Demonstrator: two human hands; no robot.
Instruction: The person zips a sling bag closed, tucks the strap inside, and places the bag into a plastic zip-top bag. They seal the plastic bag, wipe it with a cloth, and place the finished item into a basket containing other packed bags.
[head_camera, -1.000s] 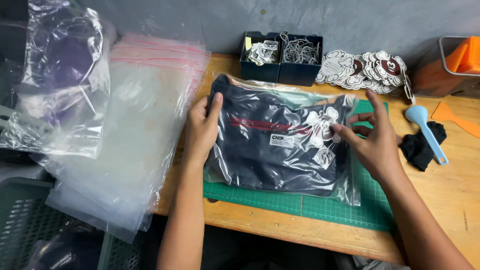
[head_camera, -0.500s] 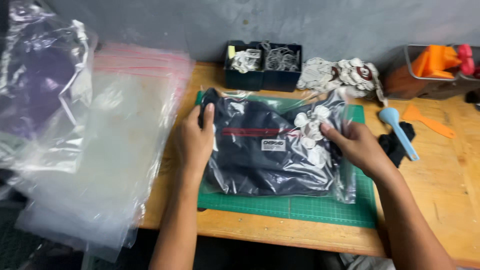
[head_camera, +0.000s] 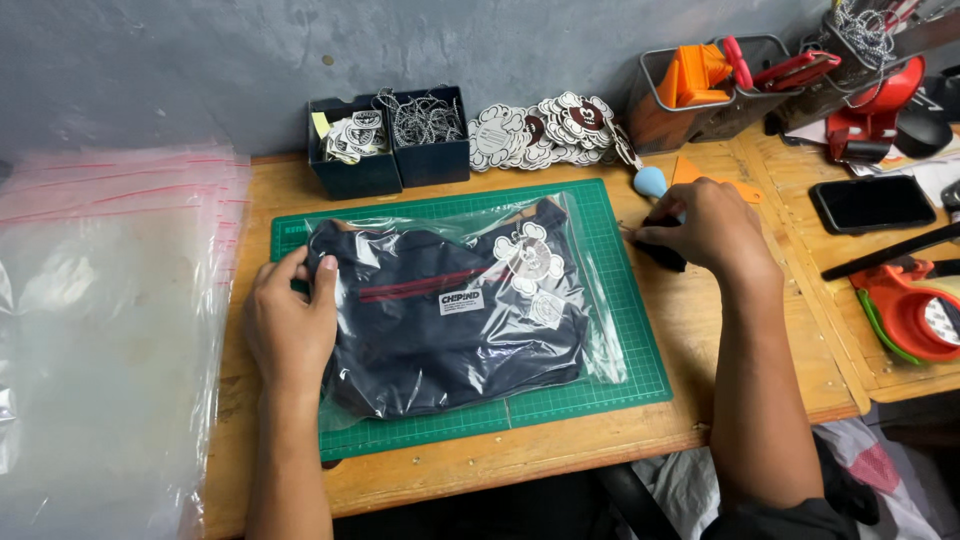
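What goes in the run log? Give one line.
left hand: flat on bagged garment | right hand: on black cloth | garment on green mat

Clear bagged garment (head_camera: 455, 320) on mat; white label (head_camera: 461, 301); dark phone (head_camera: 872, 203).

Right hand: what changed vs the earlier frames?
The right hand left the bagged garment and moved right, off the mat; its fingers now touch a black cloth. The left hand stays on the bag's left edge.
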